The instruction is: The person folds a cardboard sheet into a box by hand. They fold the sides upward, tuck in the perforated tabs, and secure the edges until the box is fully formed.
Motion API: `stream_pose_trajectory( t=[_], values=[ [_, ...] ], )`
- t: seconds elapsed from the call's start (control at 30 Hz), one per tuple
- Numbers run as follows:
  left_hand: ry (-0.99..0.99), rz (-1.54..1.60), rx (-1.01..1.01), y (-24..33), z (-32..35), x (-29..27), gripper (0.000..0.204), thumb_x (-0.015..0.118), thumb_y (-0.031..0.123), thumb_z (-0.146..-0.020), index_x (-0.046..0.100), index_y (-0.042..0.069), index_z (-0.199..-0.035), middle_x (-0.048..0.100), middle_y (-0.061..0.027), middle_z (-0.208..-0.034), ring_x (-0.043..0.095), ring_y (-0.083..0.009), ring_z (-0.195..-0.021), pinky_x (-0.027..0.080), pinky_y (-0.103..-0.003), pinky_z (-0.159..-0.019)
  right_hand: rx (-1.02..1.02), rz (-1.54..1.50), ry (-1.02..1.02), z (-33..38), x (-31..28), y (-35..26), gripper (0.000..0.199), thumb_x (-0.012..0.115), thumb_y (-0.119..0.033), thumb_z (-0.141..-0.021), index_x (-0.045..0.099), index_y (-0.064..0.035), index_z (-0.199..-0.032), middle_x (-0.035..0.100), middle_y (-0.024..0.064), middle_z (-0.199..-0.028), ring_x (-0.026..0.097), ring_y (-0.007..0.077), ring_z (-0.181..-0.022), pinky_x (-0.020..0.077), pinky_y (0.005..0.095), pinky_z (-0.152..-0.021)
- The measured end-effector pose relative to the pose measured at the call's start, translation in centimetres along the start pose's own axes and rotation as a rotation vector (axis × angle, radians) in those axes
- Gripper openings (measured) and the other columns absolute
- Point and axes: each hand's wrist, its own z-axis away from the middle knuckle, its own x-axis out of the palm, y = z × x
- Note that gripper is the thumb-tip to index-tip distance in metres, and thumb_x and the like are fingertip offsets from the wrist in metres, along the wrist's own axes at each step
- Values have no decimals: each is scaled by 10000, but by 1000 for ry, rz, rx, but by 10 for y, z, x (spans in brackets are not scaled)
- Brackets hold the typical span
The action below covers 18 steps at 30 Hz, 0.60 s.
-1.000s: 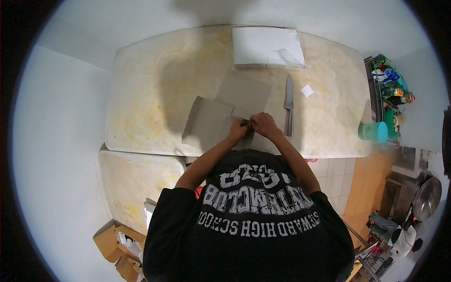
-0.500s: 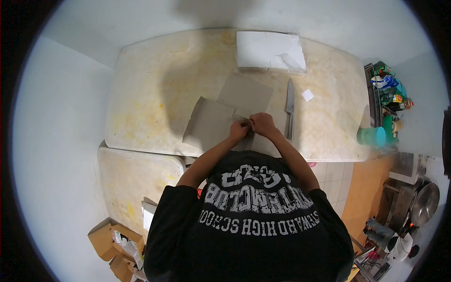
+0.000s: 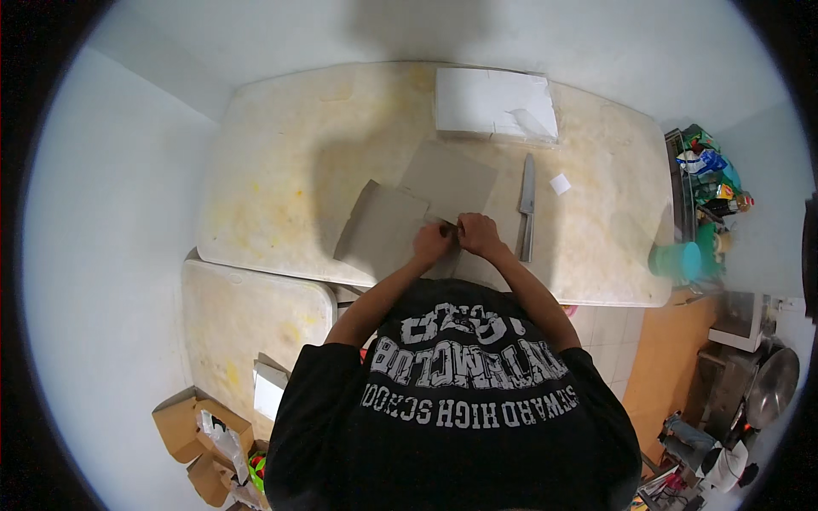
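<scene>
Fingers of left hand [image 3: 432, 244] and right hand [image 3: 481, 234] look pinched on the grey cardboard [image 3: 385, 225], there on the bench [image 3: 256, 162] left of the knife [image 3: 527, 204] — uneven pulling, I'd judge, could tear that edge crooked

We observe a black short-sleeved T-shirt [image 3: 452, 464] on the wearer, loose in cut. We record white lettering [image 3: 464, 398] across its front, set in three gently curved rows. We find the two rows nearest the counter side heavy and blocky, with a worn, broken-up finish; the third is smaller and slimmer. We note that the left sleeve [image 3: 308, 387] and right sleeve [image 3: 603, 400] are wide, plain and black, leaving both forearms bare.
</scene>
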Motion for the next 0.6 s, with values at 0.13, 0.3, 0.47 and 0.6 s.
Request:
stream_pose_trajectory(
  t=[0.13, 0.3, 0.47, 0.6],
  values=[
    [298, -39, 361, 13, 2, -24, 152, 631, 189, -800, 731, 129, -897, 687, -112, -886, 614, -312, -985, 464, -427, -875, 74, -64, -90, 5, -10, -1, 116, 602, -150, -751, 667, -83, -820, 661, 149, -825, 635, 351, -858, 503, 480, -750],
    [-88, -617, 598, 37, -16, -44, 106, 619, 139, -799, 722, 156, -789, 677, -54, -845, 596, -244, -991, 394, -488, -934, 10, 22, -90, 5, -8, 5, 118, 602, -162, -768, 666, -71, -810, 664, 151, -835, 649, 345, -856, 514, 476, -759],
    [-189, -670, 613, 53, -23, -44, 91, 634, 164, -795, 721, 172, -767, 683, -47, -818, 617, -233, -946, 397, -471, -938, -49, 40, -13, 11, -11, 15, 101, 604, -147, -748, 670, -79, -783, 666, 146, -811, 644, 354, -817, 512, 465, -740],
    [-193, -633, 644, 48, -31, -32, 75, 650, 182, -785, 722, 196, -770, 683, -35, -797, 626, -218, -917, 398, -467, -934, -4, -55, 37, 17, -15, 21, 96, 613, -141, -742, 665, -63, -762, 666, 137, -797, 640, 362, -816, 509, 461, -740]
  ],
)
